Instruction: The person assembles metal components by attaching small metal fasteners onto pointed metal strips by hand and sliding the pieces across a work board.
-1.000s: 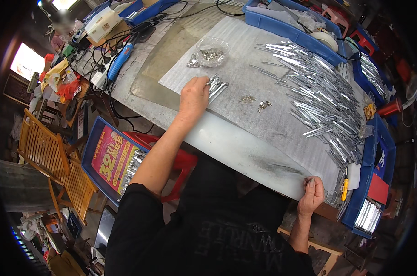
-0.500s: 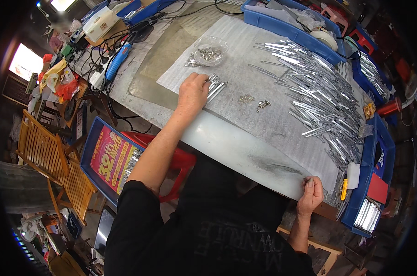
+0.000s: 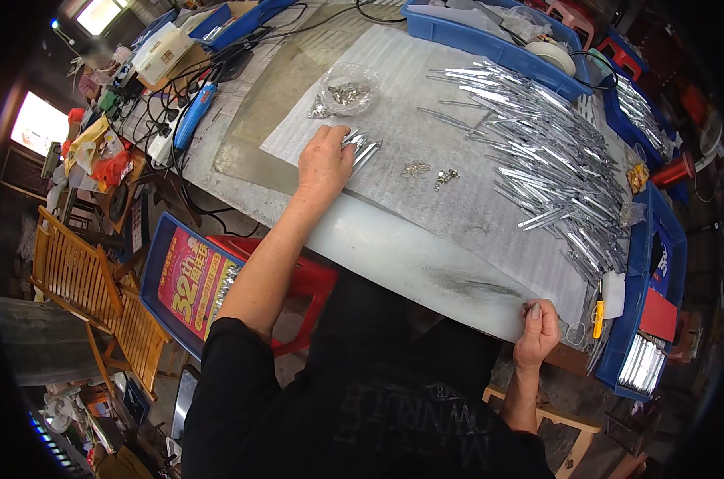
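Note:
My left hand (image 3: 324, 166) is at the table's near edge, its fingers curled against a small bundle of shiny metal rods (image 3: 365, 153). The fingers hide part of the bundle, so what they grip cannot be made out. Just beyond lies a clear plastic bag (image 3: 352, 86) with small metal parts inside. To the right, my right hand (image 3: 537, 334) rests at the table's front edge, thumb pressed to the curled fingers in a pinch. Whatever it holds is too small to name. Two little piles of tiny metal parts (image 3: 447, 178) lie on the white sheet between the hands.
A big heap of metal rods (image 3: 549, 152) covers the table's right side. Blue trays (image 3: 490, 32) stand behind and to the right. A yellow-handled tool (image 3: 597, 319) lies at the right edge. Left are a blue bin (image 3: 164, 263), a red stool (image 3: 306, 279) and cables (image 3: 188, 164).
The whole view has shifted slightly, with the table contents appearing a little further left. Both hands keep nearly the same places and closed poses.

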`<state>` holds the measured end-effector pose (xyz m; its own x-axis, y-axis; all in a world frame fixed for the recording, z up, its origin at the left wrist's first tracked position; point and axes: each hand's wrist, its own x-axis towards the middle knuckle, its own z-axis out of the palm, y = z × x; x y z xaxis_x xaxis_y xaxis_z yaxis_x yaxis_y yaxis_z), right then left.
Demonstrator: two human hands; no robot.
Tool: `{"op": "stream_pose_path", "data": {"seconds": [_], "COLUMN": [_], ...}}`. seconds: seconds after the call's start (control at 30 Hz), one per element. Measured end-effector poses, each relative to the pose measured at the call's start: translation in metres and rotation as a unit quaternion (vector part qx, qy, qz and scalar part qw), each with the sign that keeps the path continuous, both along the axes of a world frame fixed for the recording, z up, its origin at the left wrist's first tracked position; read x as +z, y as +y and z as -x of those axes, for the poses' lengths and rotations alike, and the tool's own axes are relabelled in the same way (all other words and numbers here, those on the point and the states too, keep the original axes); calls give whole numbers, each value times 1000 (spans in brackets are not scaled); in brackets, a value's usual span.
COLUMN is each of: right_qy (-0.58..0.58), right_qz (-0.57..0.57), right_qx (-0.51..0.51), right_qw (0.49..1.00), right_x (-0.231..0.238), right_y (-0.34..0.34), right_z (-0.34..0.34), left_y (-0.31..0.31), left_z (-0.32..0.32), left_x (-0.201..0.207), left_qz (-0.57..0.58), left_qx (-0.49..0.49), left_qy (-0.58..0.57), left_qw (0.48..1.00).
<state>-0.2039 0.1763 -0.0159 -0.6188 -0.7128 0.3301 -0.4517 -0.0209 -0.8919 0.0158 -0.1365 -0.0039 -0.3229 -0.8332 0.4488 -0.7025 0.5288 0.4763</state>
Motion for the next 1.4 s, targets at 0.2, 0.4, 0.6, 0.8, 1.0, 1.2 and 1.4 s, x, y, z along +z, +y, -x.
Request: {"op": "stream_pose_path", "data": {"seconds": [0.2,0.4,0.6,0.8,1.0,1.2,1.4], "right_qy": [8,29,36,42,48,54,-191], "right_qz": [-15,-28,-35,-34,-30,-51,43], "right_qx": [-14,3,-6,-2,6,0,80], "right_qw": [1000,999,999,999,998,997,977], "right_x": [10,12,13,13,16,17,30], "right_y": [-3,-4,-5,-5,-7,-8,-38], "right_z": [-3,-3,-5,-4,-3,-2,-30], "left_y": [-5,-28,-40,-38,-9,85,152], "left_z": [25,84,124,124,92,47,25], "left_x": [1,0,-5,-3,20,36,31], "left_qz": [57,72,43,39,52,-139,-292], "left_qx": [-49,-186,-224,-254,-273,-317,-339], "left_qy": [4,-20,-116,-137,-42,69,146], "left_qw": [997,980,967,957,960,936,882]}}
